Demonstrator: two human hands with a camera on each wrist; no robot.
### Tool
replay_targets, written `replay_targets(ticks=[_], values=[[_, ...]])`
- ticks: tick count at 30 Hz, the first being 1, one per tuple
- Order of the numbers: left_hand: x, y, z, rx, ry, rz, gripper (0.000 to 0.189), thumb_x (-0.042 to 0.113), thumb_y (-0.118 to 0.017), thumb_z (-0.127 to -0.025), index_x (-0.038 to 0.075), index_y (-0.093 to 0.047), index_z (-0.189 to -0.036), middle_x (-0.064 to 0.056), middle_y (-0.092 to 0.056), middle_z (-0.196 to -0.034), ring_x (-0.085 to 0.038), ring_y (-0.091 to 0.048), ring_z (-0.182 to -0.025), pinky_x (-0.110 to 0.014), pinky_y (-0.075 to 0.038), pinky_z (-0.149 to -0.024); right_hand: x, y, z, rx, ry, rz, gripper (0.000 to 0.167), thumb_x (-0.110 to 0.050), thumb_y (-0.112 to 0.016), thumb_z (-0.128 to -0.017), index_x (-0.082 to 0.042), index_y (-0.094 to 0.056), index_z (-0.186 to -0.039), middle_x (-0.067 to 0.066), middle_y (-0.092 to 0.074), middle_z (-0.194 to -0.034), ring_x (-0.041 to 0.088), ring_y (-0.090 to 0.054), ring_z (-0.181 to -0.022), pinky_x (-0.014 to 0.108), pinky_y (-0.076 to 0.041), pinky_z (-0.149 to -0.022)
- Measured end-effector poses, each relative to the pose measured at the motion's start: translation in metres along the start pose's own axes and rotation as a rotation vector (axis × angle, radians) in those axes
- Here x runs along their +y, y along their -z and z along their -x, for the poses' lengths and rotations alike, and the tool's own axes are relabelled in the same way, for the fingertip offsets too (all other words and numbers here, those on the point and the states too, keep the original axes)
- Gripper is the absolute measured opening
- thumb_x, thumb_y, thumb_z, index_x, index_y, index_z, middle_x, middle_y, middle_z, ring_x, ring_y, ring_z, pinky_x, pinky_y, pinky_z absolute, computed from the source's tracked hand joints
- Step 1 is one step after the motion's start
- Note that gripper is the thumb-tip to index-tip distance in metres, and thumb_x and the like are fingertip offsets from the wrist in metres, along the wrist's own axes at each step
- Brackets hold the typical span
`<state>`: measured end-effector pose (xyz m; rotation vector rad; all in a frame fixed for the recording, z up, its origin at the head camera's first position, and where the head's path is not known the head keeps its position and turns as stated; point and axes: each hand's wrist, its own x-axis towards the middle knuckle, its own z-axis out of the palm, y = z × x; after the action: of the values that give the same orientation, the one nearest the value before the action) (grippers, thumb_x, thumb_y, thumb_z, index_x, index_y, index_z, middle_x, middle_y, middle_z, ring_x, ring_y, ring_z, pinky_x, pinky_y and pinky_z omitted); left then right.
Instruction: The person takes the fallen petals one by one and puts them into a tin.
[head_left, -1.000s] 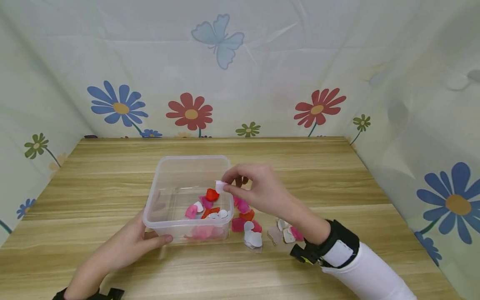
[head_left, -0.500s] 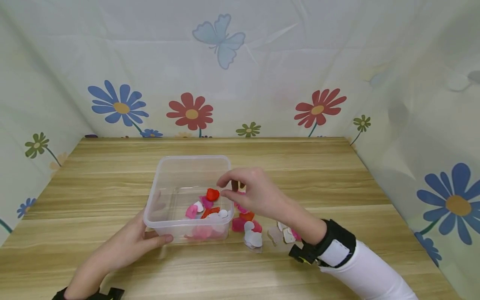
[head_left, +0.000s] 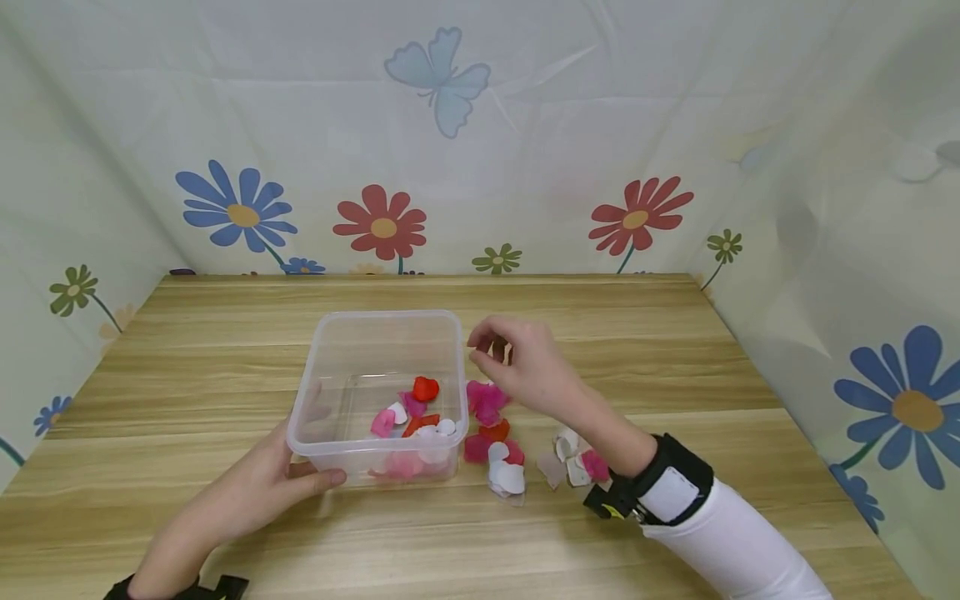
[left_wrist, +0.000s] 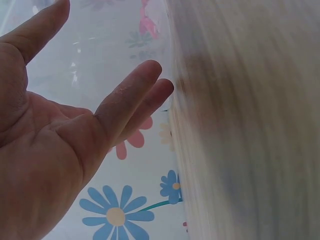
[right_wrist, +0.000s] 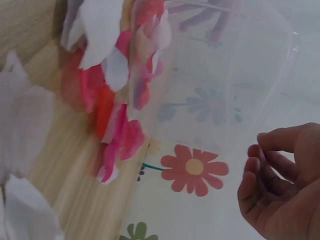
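A clear plastic container stands on the table with red, pink and white petals inside. My left hand rests at its near left corner, thumb along the front and the other fingers by the left side, partly seen through the plastic. In the left wrist view those fingers are straight and spread. My right hand hovers just outside the container's right wall. Its fingers are loosely bent and hold nothing, as the right wrist view shows. Below it lie loose magenta petals.
More loose petals lie right of the container: white ones near its front corner and a small white-and-pink group under the right forearm. A flower-printed curtain rises behind the wooden table and along its sides.
A white petal left my right hand and dropped into the container. That hand then drew back rightward and away from the rim. My left hand and the container stayed in place.
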<state>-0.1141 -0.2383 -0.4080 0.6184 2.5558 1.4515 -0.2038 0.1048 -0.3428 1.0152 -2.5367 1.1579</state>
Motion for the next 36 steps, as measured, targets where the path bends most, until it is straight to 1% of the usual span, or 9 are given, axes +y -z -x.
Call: replay_targets(ticks=[3, 7, 9, 11, 16, 23, 25, 31, 36], values=[[0.0, 0.0, 0.0, 0.0, -0.004, -0.007, 0.108, 0.026, -0.081, -0.091, 0.035, -0.004, -0.165, -0.021, -0.028, -0.161, -0.045, -0.046, -0.133, -0.059, -0.05, -0.096, 0.008, -0.001, -0.001, -0.083, -0.076, 0.058, 0.011, 0.0, -0.077, -0.09, -0.004, -0.071, -0.098, -0.001, -0.066, -0.086, 0.017, -0.059, -0.077, 0.03, -0.055, -0.067], [0.0, -0.001, 0.001, 0.002, -0.007, -0.019, 0.108, 0.025, -0.081, -0.092, 0.033, -0.002, -0.165, -0.022, -0.028, -0.161, -0.045, -0.046, -0.134, -0.058, -0.05, -0.097, 0.016, -0.005, -0.002, -0.26, -0.188, 0.145, 0.012, -0.003, -0.077, -0.09, -0.005, -0.072, -0.1, -0.002, -0.065, -0.087, 0.018, -0.058, -0.081, 0.027, -0.054, -0.07], [-0.001, 0.0, 0.001, 0.003, -0.008, -0.021, 0.108, 0.024, -0.081, -0.092, 0.033, -0.003, -0.165, -0.022, -0.029, -0.16, -0.045, -0.047, -0.133, -0.057, -0.051, -0.097, 0.02, -0.008, -0.002, -0.324, -0.219, 0.176, 0.014, -0.003, -0.077, -0.09, -0.004, -0.073, -0.103, 0.001, -0.066, -0.089, 0.019, -0.058, -0.083, 0.028, -0.054, -0.072], [-0.001, 0.0, 0.001, 0.003, -0.008, -0.022, 0.107, 0.024, -0.081, -0.092, 0.033, -0.003, -0.165, -0.022, -0.03, -0.16, -0.045, -0.048, -0.132, -0.057, -0.051, -0.096, 0.025, -0.012, -0.003, -0.361, -0.226, 0.205, 0.015, -0.002, -0.077, -0.089, -0.004, -0.073, -0.103, 0.002, -0.067, -0.092, 0.019, -0.058, -0.083, 0.029, -0.053, -0.073], [-0.001, 0.0, 0.0, -0.003, -0.007, -0.019, 0.106, 0.027, -0.08, -0.092, 0.035, -0.004, -0.165, -0.021, -0.03, -0.16, -0.043, -0.048, -0.132, -0.056, -0.051, -0.096, 0.033, -0.021, -0.002, -0.398, -0.221, 0.271, 0.014, 0.001, -0.076, -0.087, -0.006, -0.073, -0.098, 0.004, -0.067, -0.091, 0.02, -0.058, -0.082, 0.031, -0.054, -0.074], [-0.002, 0.0, 0.0, -0.004, -0.002, -0.01, 0.106, 0.027, -0.08, -0.092, 0.037, -0.005, -0.165, -0.02, -0.031, -0.16, -0.043, -0.049, -0.132, -0.056, -0.052, -0.096, 0.038, -0.031, 0.0, -0.386, -0.238, 0.333, 0.012, -0.001, -0.077, -0.088, -0.009, -0.072, -0.095, 0.003, -0.066, -0.091, 0.02, -0.059, -0.086, 0.035, -0.055, -0.079], [-0.002, 0.0, 0.0, -0.003, -0.001, -0.009, 0.106, 0.027, -0.08, -0.092, 0.037, -0.005, -0.165, -0.02, -0.031, -0.16, -0.043, -0.048, -0.132, -0.055, -0.052, -0.096, 0.04, -0.033, 0.001, -0.383, -0.229, 0.334, 0.011, -0.002, -0.078, -0.088, -0.01, -0.073, -0.093, 0.002, -0.067, -0.09, 0.019, -0.06, -0.085, 0.034, -0.055, -0.077], [-0.001, 0.0, 0.0, -0.008, 0.002, -0.001, 0.104, 0.029, -0.08, -0.092, 0.035, -0.006, -0.165, -0.02, -0.032, -0.159, -0.043, -0.05, -0.13, -0.054, -0.053, -0.095, 0.043, -0.033, 0.002, -0.377, -0.225, 0.298, 0.009, -0.004, -0.079, -0.089, -0.011, -0.074, -0.085, -0.003, -0.067, -0.082, 0.014, -0.057, -0.075, 0.027, -0.051, -0.064], [-0.001, 0.0, 0.0, -0.005, -0.001, -0.004, 0.104, 0.029, -0.08, -0.092, 0.036, -0.006, -0.165, -0.02, -0.032, -0.159, -0.043, -0.049, -0.131, -0.056, -0.053, -0.095, 0.043, -0.026, 0.002, -0.373, -0.247, 0.253, 0.008, -0.004, -0.076, -0.09, -0.009, -0.073, -0.085, -0.004, -0.065, -0.079, 0.013, -0.057, -0.072, 0.025, -0.05, -0.062]])
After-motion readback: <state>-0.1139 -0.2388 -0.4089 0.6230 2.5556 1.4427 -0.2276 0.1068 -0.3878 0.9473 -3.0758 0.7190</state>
